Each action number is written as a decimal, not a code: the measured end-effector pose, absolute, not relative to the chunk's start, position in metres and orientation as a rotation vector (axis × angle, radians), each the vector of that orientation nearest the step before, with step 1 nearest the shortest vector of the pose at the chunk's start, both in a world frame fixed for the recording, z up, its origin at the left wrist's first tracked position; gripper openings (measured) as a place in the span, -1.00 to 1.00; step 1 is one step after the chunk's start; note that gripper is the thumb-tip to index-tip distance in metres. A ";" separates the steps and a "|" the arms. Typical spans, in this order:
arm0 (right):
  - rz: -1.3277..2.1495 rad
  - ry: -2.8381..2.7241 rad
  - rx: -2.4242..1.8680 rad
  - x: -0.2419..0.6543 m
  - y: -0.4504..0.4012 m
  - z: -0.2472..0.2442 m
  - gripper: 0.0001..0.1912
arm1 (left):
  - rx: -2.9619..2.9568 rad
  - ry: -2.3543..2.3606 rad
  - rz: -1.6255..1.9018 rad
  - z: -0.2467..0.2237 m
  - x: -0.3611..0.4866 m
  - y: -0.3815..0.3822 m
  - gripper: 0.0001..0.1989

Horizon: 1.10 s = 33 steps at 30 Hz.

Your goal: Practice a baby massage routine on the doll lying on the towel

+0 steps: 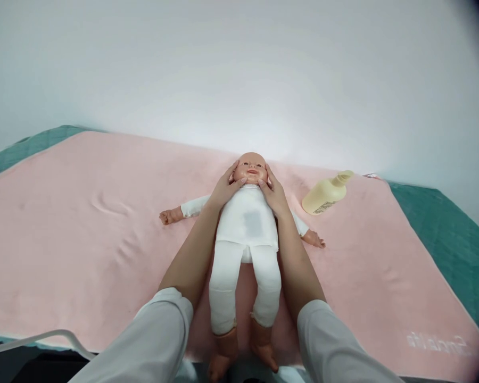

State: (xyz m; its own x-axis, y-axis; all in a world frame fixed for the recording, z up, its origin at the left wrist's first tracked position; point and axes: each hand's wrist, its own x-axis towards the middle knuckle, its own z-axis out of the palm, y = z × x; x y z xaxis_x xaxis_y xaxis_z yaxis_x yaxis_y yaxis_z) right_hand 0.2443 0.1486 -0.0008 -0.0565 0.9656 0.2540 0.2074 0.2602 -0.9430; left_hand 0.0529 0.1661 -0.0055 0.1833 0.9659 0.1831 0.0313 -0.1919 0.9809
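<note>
A baby doll [245,218] with a white cloth body lies on its back, its head away from me and its feet at the near edge. My left hand [225,187] cups the left side of its head, thumb along the jaw. On the other side my right hand [275,194] mirrors that hold, its thumb near the chin. Both palms press against the head, and some fingertips are hidden behind it. The doll's arms stretch out sideways, partly covered by my forearms. A grey patch [253,224] marks its chest.
Right of the doll, a pale yellow pump bottle [323,196] stands tilted in view. Under everything lies a pink blanket [83,229] over a green quilted cover [447,234]. A white wall [239,69] rises behind. A white cable [59,334] runs along the lower left edge.
</note>
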 end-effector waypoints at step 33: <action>0.880 -1.439 -1.186 0.236 0.151 -0.003 0.00 | 1.441 1.038 1.256 0.004 0.065 0.157 -0.06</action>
State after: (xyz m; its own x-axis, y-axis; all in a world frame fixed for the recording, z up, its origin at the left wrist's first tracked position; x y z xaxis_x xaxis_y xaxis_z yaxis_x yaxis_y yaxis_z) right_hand 0.2365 0.1510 -0.0029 0.0157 0.9670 0.2542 0.2145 0.2451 -0.9455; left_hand 0.0651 0.1566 0.0036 0.1204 0.9709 0.2073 0.0208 -0.2112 0.9772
